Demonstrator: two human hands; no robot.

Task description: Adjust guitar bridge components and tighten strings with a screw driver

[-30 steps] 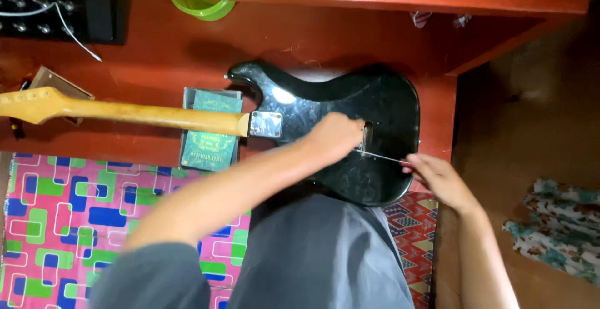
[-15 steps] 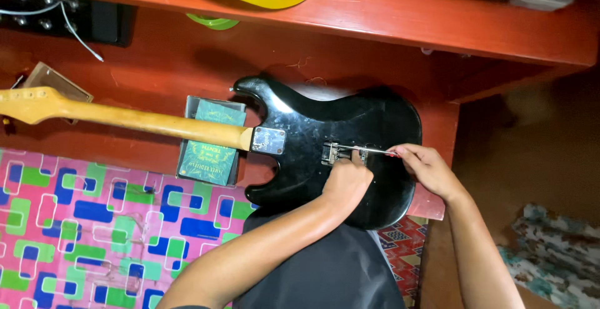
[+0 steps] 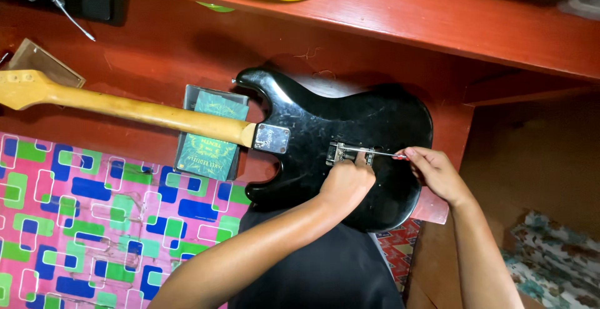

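A red wooden workbench [image 3: 156, 53] fills the upper frame, with a shelf board [image 3: 437, 15] running across at 12 o'clock. A black electric guitar body [image 3: 375, 121] lies back-up at the centre of the bench, its pale wooden neck [image 3: 137, 110] extending toward 9 o'clock and fixed by a metal neck plate [image 3: 272, 138]. A bright patterned mat [image 3: 75, 221] lies at 8 o'clock. A green booklet in a clear case [image 3: 209, 135] sits under the neck. The left hand [image 3: 347, 183] rests closed on the guitar back, fingertips at the open spring cavity [image 3: 350, 153]. The right hand [image 3: 437, 171], at 3 o'clock, pinches a thin screwdriver [image 3: 381, 153], whose shaft reaches into the cavity.
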